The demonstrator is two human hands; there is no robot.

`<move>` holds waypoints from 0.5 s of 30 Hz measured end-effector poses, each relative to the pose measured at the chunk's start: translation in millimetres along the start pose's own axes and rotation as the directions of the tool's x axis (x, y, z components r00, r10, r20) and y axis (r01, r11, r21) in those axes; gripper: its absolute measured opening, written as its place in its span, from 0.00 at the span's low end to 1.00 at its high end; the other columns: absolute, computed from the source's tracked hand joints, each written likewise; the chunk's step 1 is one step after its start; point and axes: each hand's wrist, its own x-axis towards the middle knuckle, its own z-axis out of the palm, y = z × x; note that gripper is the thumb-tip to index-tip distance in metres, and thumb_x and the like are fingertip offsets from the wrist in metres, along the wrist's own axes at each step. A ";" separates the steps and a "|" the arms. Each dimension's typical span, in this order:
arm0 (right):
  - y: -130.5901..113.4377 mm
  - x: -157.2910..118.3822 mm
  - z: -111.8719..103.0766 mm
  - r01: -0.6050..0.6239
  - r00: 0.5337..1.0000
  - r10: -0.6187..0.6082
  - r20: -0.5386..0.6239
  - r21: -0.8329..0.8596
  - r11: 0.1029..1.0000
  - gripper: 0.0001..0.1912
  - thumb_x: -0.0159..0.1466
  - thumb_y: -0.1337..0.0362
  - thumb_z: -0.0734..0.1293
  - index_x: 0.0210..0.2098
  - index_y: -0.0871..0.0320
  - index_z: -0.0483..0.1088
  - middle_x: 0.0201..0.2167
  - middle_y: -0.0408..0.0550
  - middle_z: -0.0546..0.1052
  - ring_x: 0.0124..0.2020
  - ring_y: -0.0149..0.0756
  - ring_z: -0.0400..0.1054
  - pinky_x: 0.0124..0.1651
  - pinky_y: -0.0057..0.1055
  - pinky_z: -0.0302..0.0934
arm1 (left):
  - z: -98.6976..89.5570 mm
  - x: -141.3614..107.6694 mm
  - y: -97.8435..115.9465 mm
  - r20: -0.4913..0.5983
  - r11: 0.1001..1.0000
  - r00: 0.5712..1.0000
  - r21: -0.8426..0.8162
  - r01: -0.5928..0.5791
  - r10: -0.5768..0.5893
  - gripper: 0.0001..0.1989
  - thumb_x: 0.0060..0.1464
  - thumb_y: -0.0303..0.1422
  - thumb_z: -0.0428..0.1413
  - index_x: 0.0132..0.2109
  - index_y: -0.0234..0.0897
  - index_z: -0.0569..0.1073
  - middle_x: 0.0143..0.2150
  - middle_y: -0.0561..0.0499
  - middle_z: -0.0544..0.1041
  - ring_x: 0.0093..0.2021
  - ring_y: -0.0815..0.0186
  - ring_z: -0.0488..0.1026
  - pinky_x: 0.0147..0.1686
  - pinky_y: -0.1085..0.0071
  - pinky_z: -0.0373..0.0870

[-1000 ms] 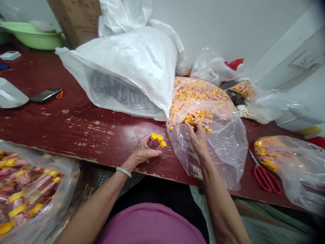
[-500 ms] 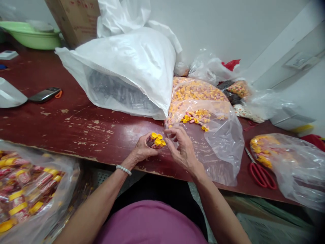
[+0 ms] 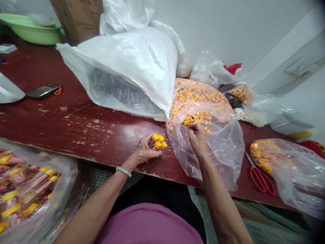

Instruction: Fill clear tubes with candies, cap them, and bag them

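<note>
Wrapped in my left hand [image 3: 144,149], above the table's front part, is a cluster of several small clear tubes with yellow caps [image 3: 157,141]. They stand close together, caps upward, their lower parts hidden by my fingers. My right hand [image 3: 198,138] reaches into the mouth of a clear plastic bag [image 3: 215,149]. Its fingers are drawn together at the near edge of a pile of small yellow caps with pinkish parts [image 3: 201,118]. Whatever lies between those fingertips is hidden.
A white sack [image 3: 137,51] of clear empty tubes [image 3: 127,95] lies open behind my left hand. Red-handled scissors [image 3: 261,179] and another bag of yellow caps [image 3: 264,156] lie right. Filled yellow-capped tubes [image 3: 30,183] fill a bag at lower left. A phone-like device [image 3: 44,91] lies left.
My right hand has moved from beside the tubes, forward and right, to the cap pile in the clear bag. My left hand keeps its hold on the tubes, nearly in place.
</note>
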 end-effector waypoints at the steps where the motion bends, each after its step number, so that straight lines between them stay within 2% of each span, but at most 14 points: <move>1: 10.7 10.6 3.7 -0.063 0.996 0.063 0.070 -0.005 0.998 0.11 0.56 0.66 0.58 0.34 0.60 0.70 0.32 0.47 0.73 0.34 0.35 0.66 0.39 0.33 0.60 | -0.2 0.6 -0.7 -0.002 1.000 1.000 -0.007 -0.002 0.002 0.22 0.32 0.24 0.64 0.38 0.33 0.68 0.36 0.49 0.75 0.36 0.66 0.74 0.37 0.72 0.71; 4: 25.9 27.6 23.8 -0.119 0.956 0.118 0.270 -0.014 0.993 0.12 0.55 0.59 0.62 0.33 0.61 0.71 0.28 0.45 0.74 0.28 0.33 0.66 0.35 0.30 0.60 | -2.1 1.9 -3.0 -0.005 1.000 1.000 0.010 -0.021 0.021 0.21 0.33 0.24 0.65 0.37 0.33 0.68 0.35 0.50 0.75 0.35 0.67 0.74 0.36 0.73 0.71; 8: 15.6 25.7 50.8 0.019 0.937 0.023 0.348 -0.115 0.993 0.12 0.55 0.57 0.65 0.32 0.59 0.71 0.29 0.48 0.75 0.30 0.36 0.67 0.35 0.30 0.58 | -4.0 1.5 -3.4 0.011 0.999 1.000 0.017 -0.029 0.029 0.21 0.34 0.25 0.65 0.39 0.32 0.69 0.36 0.49 0.76 0.34 0.67 0.74 0.35 0.73 0.71; 10: 12.7 24.6 55.0 0.066 0.940 -0.006 0.342 -0.164 0.984 0.10 0.56 0.58 0.65 0.32 0.59 0.71 0.31 0.51 0.76 0.33 0.38 0.67 0.37 0.30 0.58 | -3.8 1.1 -2.8 0.004 1.000 1.000 0.010 -0.025 0.025 0.20 0.34 0.25 0.65 0.37 0.32 0.68 0.36 0.49 0.75 0.34 0.67 0.74 0.34 0.73 0.71; 12: 15.8 25.9 49.5 0.063 0.952 0.000 0.307 -0.193 0.979 0.10 0.57 0.58 0.65 0.31 0.59 0.71 0.32 0.52 0.76 0.34 0.39 0.67 0.39 0.31 0.58 | -3.2 0.9 -2.7 0.001 1.000 1.000 0.009 -0.021 0.021 0.20 0.34 0.25 0.65 0.37 0.32 0.68 0.35 0.49 0.75 0.33 0.68 0.73 0.34 0.73 0.71; 15: 20.0 25.8 24.2 -0.009 0.993 0.036 0.117 -0.226 0.974 0.13 0.58 0.57 0.63 0.33 0.61 0.71 0.32 0.52 0.75 0.32 0.37 0.66 0.39 0.34 0.59 | -2.5 1.0 -3.7 0.007 0.999 1.000 0.019 -0.026 0.026 0.20 0.34 0.25 0.65 0.37 0.32 0.68 0.36 0.49 0.75 0.34 0.67 0.73 0.35 0.73 0.71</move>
